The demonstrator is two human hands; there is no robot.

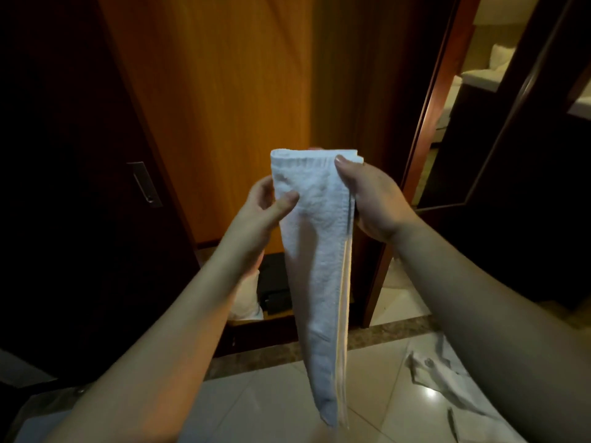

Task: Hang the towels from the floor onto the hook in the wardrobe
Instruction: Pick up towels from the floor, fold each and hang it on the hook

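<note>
Two hands, left hand (pixel 267 199) and right hand (pixel 371 199); one folded towel (pixel 319 251).

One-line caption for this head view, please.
Both hands, left and right, hold a folded white towel upright before the wardrobe; another cloth lies on the floor.

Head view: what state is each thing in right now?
Towel: folded, hanging down, held at its top.
Left hand: pinching the towel's left edge.
Right hand: gripping the towel's right edge.
White cloth: crumpled on the floor.
Hook: not visible.
</note>
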